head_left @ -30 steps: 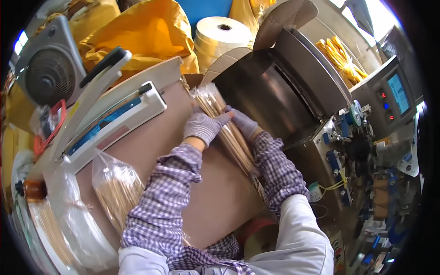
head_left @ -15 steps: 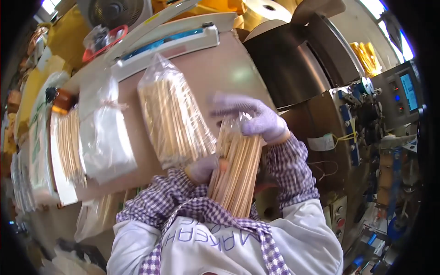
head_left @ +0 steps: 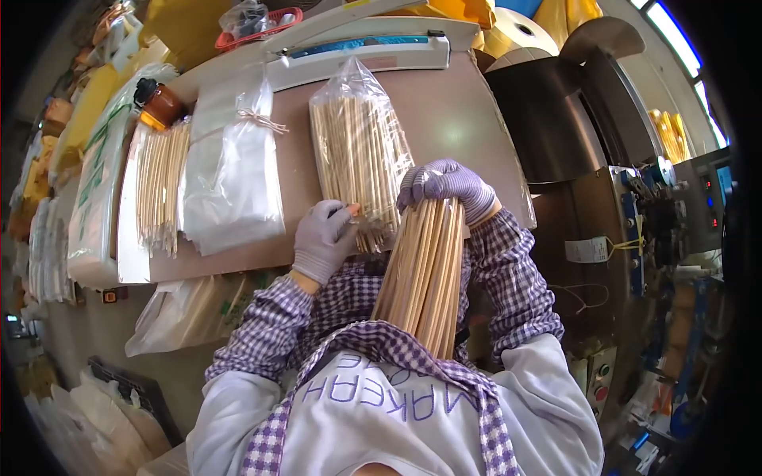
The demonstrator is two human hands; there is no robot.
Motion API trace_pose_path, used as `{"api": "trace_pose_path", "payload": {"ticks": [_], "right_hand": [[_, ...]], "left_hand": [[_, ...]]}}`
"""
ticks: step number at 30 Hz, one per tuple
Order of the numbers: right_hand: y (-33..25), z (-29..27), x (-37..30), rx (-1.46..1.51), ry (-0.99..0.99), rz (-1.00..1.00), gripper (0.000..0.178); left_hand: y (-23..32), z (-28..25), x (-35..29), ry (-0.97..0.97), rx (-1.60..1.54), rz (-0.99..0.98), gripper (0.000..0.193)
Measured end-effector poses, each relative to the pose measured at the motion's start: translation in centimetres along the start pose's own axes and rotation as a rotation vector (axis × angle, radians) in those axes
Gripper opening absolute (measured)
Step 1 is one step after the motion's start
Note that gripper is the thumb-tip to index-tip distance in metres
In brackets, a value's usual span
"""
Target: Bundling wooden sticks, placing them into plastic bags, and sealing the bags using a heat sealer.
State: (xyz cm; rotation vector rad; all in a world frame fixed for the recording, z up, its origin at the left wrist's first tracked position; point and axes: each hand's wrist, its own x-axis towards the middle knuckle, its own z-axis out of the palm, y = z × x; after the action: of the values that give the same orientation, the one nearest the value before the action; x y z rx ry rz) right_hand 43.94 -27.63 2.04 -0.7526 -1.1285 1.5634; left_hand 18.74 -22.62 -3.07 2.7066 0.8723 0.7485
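Left hand [head_left: 321, 240] shifted onto bagged sticks [head_left: 359, 151], right hand [head_left: 446, 184] gripping bundle [head_left: 425, 274]

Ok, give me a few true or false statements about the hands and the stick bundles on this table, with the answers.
1. The right hand grips the top of a loose bundle of wooden sticks. True.
2. The left hand holds the brown jar. False: it rests at the lower end of the clear bag of sticks; the jar stands apart.
3. Both hands wear pale purple gloves. True.
4. The stack of empty clear bags lies right of the bagged sticks. False: it lies to their left.
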Motion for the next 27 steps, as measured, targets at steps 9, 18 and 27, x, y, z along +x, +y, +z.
{"api": "trace_pose_path", "payload": {"ticks": [9, 18, 27], "right_hand": [[1.6, 5.4, 3.5, -0.194, 0.276, 0.222, 0.022], [5.5, 13.7, -10.2, -0.352, 0.548, -0.063, 0.047], [7.6, 14.6, -10.7, -0.147, 0.749, 0.217, 0.043]], "left_hand": [[2.2, -0.6, 7.0, 0.333, -0.974, -0.460, 0.020], [6.3, -4.8, -1.7, 0.186, -0.395, 0.331, 0.017], [2.2, -3.0, -2.0, 0.325, -0.179, -0.103, 0.030]]}}
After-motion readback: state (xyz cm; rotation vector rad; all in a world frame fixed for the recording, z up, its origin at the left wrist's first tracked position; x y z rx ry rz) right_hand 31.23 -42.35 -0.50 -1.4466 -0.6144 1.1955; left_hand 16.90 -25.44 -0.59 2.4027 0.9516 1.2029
